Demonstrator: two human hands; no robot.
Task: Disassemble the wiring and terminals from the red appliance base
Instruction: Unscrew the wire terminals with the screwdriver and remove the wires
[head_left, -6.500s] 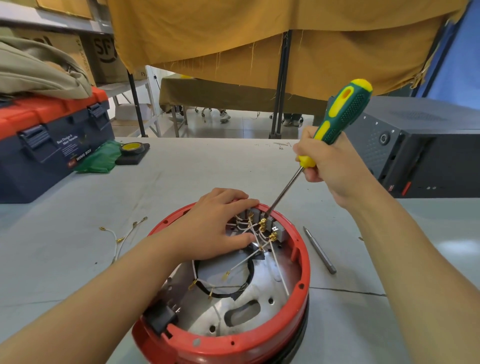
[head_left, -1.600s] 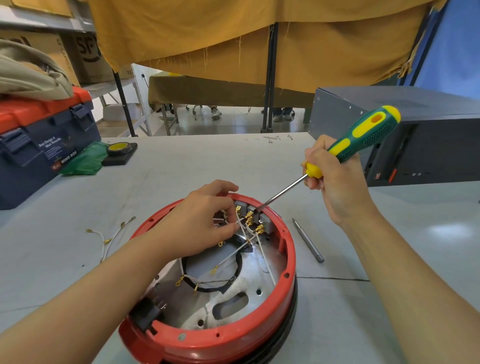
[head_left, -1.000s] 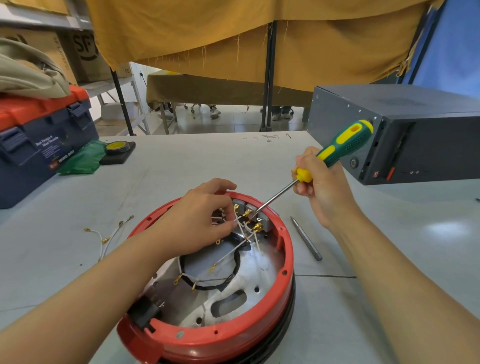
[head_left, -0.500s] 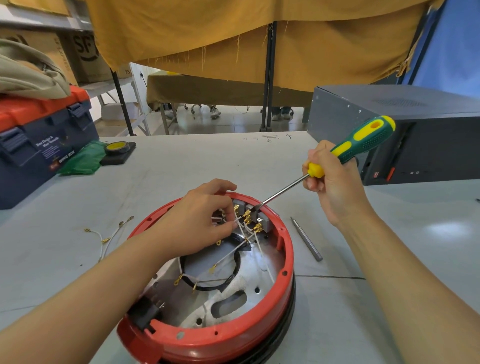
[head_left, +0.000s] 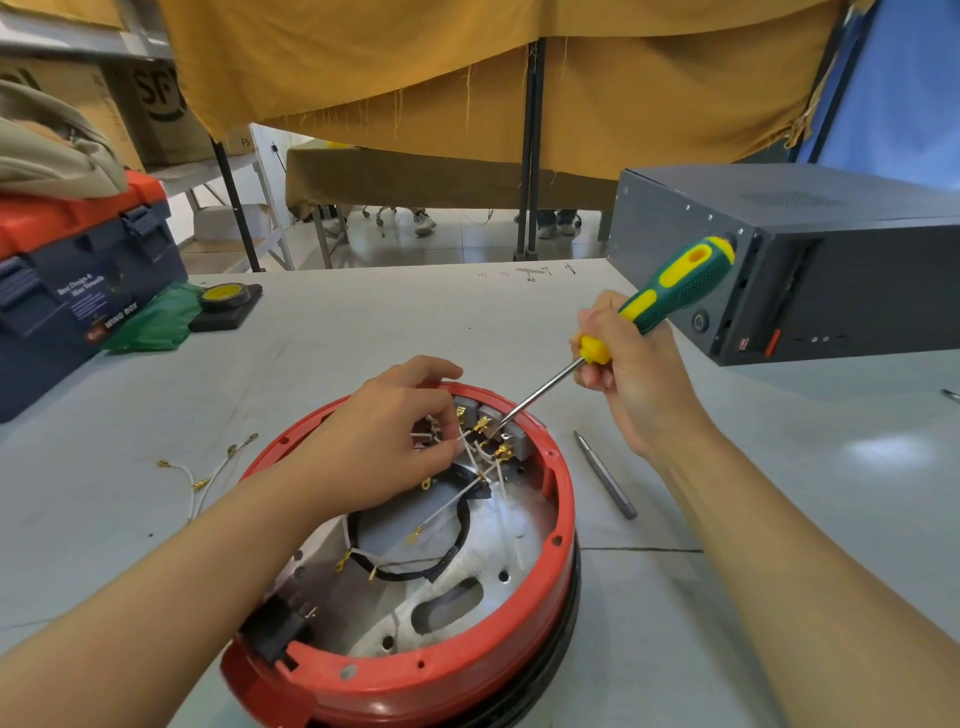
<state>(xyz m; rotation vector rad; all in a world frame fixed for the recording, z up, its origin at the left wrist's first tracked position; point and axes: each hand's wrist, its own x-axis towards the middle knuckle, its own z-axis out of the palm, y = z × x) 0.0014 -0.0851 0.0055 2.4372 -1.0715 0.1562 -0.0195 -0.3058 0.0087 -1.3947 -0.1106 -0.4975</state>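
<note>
The round red appliance base lies open on the grey table in front of me, with a metal plate, a black cable loop and white wires with brass terminals inside. My left hand reaches into the far side of the base, fingers curled and pinching white wires beside the grey terminal block. My right hand grips a green and yellow screwdriver by the lower handle. Its shaft slants down to the left, the tip set on the terminal block.
A loose screwdriver bit lies right of the base. Removed white wires lie to the left. A blue and red toolbox, green cloth and a tape roll sit at far left. A dark metal case stands at far right.
Over the last second the screwdriver handle has swung slightly while its tip stays on the terminal block. My left hand keeps its pinch on the wires.
</note>
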